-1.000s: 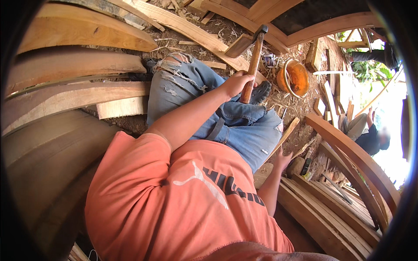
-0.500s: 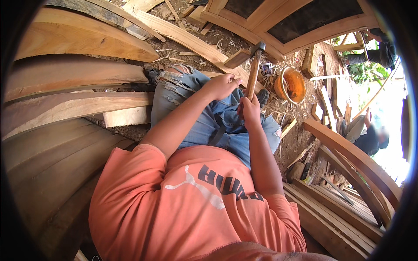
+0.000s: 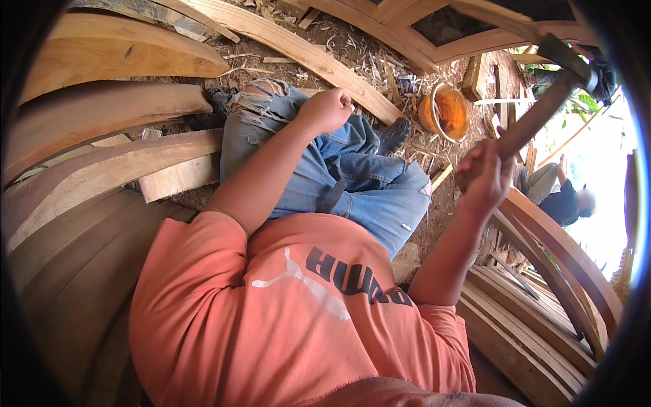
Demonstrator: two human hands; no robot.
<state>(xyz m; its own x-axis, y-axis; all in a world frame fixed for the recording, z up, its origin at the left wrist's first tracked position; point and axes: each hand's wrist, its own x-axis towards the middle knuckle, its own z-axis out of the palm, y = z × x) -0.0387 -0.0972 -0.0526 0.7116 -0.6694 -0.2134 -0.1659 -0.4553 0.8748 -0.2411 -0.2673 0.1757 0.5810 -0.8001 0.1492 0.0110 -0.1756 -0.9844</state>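
My right hand (image 3: 485, 173) is wrapped round the wooden handle of an adze (image 3: 536, 115), raised out to the right. Its dark metal head is at the upper right, and the broad blade points to the upper left. My left hand (image 3: 329, 110) is curled closed above my bent knee. Its fingertips are mostly hidden, so I cannot tell whether anything is in it. Beneath it are my torn blue jeans (image 3: 312, 183). Just beyond my hands a long pale plank (image 3: 305, 57) runs slantwise across the ground.
Curved timber pieces (image 3: 115, 112) are stacked at my left. An orange bucket (image 3: 434, 112) stands ahead on shavings. A panelled wooden frame (image 3: 380, 30) lies at the far side. More curved beams (image 3: 563, 251) and boards (image 3: 529, 325) lie right. Another person (image 3: 559, 197) sits further right.
My right hand has swung the adze up and to the right, away from my lap. My left hand has shifted slightly left and up and stays closed. The view has moved a little.
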